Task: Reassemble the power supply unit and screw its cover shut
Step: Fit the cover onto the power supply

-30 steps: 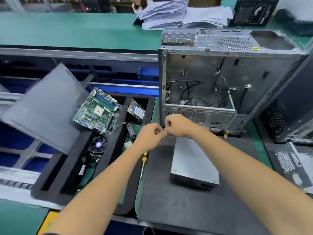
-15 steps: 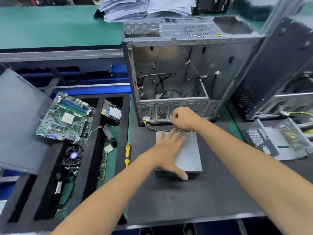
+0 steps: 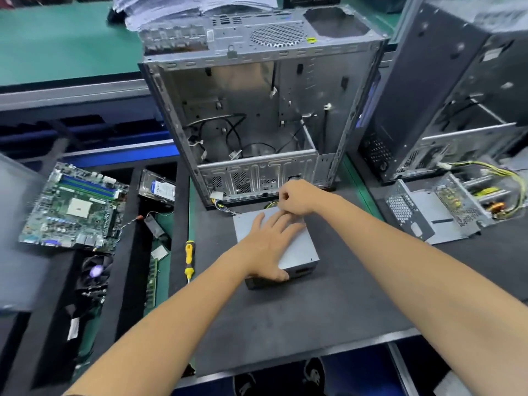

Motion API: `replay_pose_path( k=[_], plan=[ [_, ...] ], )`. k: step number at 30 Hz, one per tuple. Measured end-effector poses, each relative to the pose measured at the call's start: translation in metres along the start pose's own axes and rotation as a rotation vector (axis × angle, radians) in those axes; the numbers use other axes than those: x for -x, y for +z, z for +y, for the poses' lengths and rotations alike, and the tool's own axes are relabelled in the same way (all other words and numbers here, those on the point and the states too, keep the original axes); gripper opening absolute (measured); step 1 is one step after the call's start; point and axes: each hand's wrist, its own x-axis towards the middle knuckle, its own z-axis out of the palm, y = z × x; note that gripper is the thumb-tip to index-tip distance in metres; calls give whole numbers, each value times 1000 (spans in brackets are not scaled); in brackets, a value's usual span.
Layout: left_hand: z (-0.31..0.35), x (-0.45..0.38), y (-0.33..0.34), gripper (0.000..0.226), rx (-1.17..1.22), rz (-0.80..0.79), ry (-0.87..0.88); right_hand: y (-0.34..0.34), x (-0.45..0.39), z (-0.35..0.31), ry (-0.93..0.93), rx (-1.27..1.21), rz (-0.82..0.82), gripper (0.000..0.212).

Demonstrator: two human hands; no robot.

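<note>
The left hand [image 3: 267,247], which met the right in mid-air a second ago, is now pressing flat, fingers spread, on the power supply unit [image 3: 297,247] lying on the dark mat [image 3: 285,324] before the open case [image 3: 257,124]. The right hand [image 3: 297,197] is curling at the unit's far edge, possibly pinching a screw, though I cannot tell. The foam tray [image 3: 128,252] is holding the motherboard [image 3: 74,207], hard drive [image 3: 157,188] and fan [image 3: 95,271]; the screwdriver [image 3: 189,260] is lying beside it, so fastening looks imminent.

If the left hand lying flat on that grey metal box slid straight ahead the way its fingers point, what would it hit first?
Probably the right hand, bunched at the far edge of the grey metal power supply box, just beyond the left hand. Behind it stands the open silver computer case.
</note>
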Motion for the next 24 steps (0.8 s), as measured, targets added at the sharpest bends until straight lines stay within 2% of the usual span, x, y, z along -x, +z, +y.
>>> replay_pose_path(
  k=[2,6,9,20,24],
  plan=[
    [-7,9,-1,111,15,1,-20,1,-3,-5,-31,11,22,16],
    [-4,15,0,102,-33,79,-77,7,-9,-14,-38,62,25,34],
    [5,10,2,100,-73,49,-120,10,-15,-16,-18,75,26,42],
    [12,7,-4,100,-143,14,-115,15,-13,-18,37,89,30,39],
    [7,9,-8,111,-33,5,-89,10,-8,-16,51,71,34,37]
  ],
)
